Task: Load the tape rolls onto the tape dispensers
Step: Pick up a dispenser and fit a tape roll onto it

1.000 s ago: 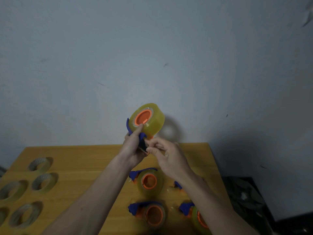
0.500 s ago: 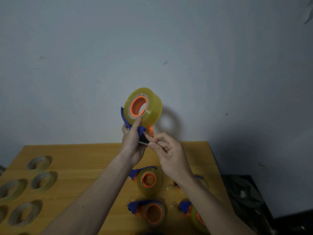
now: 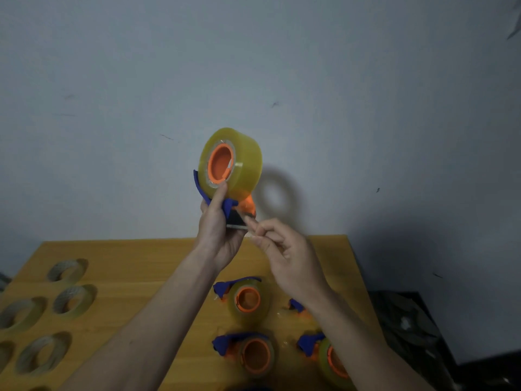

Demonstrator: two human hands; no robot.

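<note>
My left hand (image 3: pixel 218 235) holds a blue and orange tape dispenser (image 3: pixel 231 207) up in front of the wall, thumb against the yellow tape roll (image 3: pixel 242 162) seated on its orange hub. My right hand (image 3: pixel 287 255) pinches the clear loose tape end at the dispenser's serrated blade, just right of my left hand. Several loaded dispensers lie on the wooden table (image 3: pixel 135 266) below: one (image 3: pixel 245 299) in the middle, one (image 3: pixel 251 352) nearer me, one (image 3: pixel 327 356) at the right. Several loose tape rolls (image 3: pixel 74 300) lie at the table's left.
A grey wall rises right behind the table. The table's right edge drops off to a dark floor with a black bag (image 3: pixel 408 323). Another dispenser (image 3: pixel 297 307) is partly hidden behind my right forearm.
Both hands have lifted the dispenser higher in front of the wall. The roll has turned more edge-on, and my right hand has shifted a little down and to the right at the blade.
</note>
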